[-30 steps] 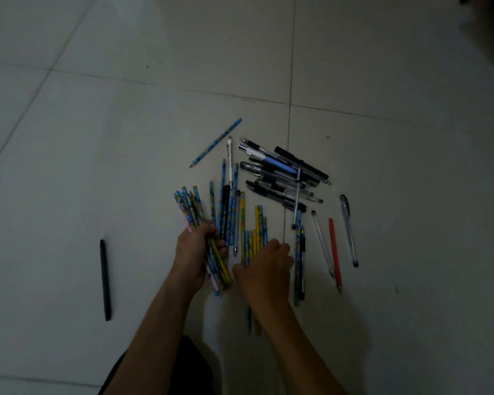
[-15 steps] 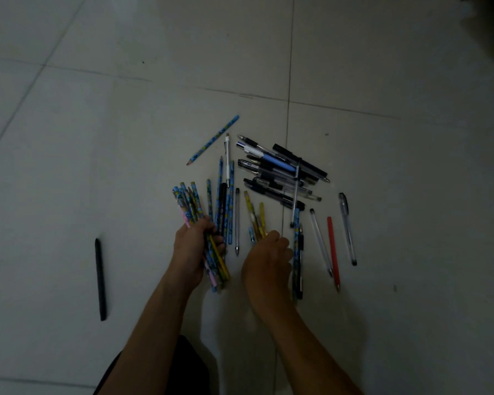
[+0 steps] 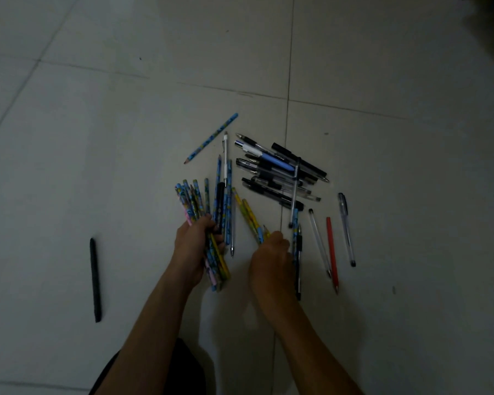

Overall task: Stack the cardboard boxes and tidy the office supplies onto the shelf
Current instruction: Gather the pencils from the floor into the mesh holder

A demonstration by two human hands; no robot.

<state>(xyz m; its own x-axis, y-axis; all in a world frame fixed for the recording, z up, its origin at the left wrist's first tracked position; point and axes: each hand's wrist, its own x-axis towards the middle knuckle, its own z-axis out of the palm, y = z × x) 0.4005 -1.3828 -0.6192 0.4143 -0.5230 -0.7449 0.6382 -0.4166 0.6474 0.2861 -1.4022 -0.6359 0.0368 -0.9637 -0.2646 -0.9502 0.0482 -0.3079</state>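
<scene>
Left hand (image 3: 193,249) grips a pencil bundle (image 3: 196,201), patterned blue, pink and yellow, lower-left of the black pen pile (image 3: 280,172). Right hand (image 3: 271,260) pinches slim yellow pencils (image 3: 248,213) below that pile.

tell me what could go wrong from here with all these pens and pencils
The left hand grips a thick bundle of pencils; adding the yellow pencils that the right hand pinches could make some slip out. The black pen lying apart on the left might get overlooked.
</scene>
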